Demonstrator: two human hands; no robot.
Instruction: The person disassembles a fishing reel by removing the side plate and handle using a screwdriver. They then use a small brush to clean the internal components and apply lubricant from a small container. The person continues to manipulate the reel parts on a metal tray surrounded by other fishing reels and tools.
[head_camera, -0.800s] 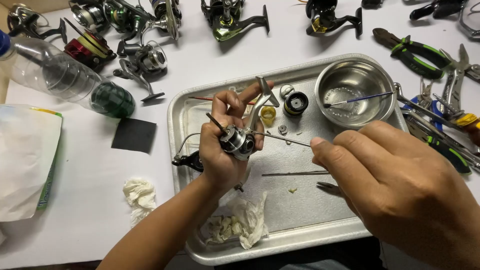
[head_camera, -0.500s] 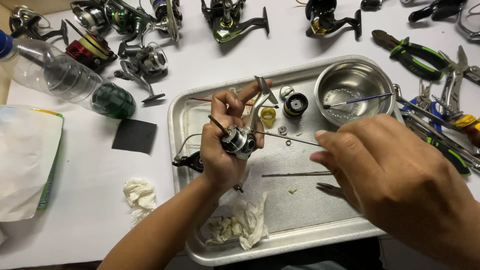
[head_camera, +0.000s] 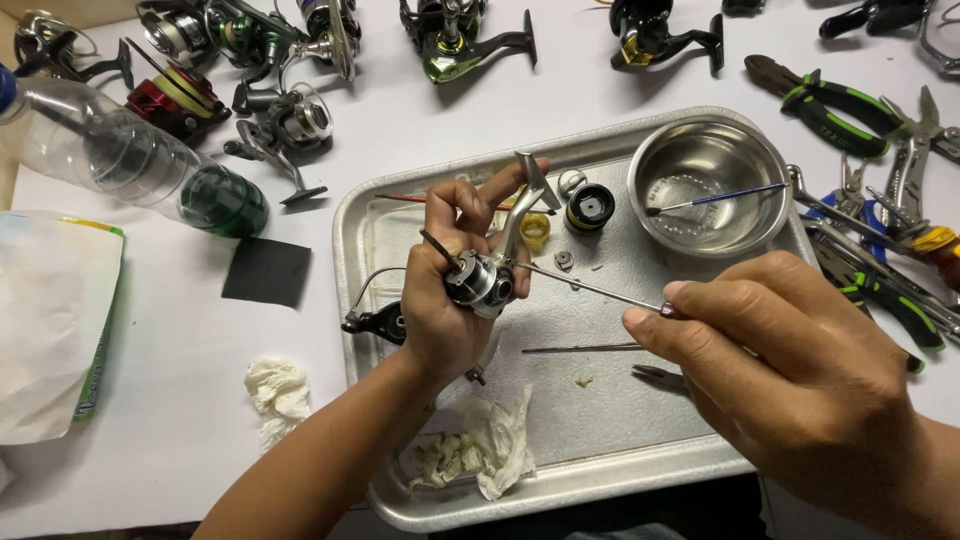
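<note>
Clamped in the left hand is a small silver fishing reel, fingers wrapped round its body and the thumb and forefinger raised above it; its metal stem sticks up past the fingertips and its wire bail curves out to the left; the reel is held just above the left half of a metal tray. Pinched between thumb and fingers of the right hand is a thin screwdriver, its tip touching the reel's side; the shaft slants down to the right into that closed grip.

On the tray lie a crumpled tissue near the front edge, a thin metal rod, a yellow cap, a black round part and a steel bowl with a small brush resting in it. Beside the tray on the white table sit a black square pad, another wad of tissue, a clear plastic bottle lying on its side and a white bag; several more reels line the far edge; pliers and other tools lie to the right.
</note>
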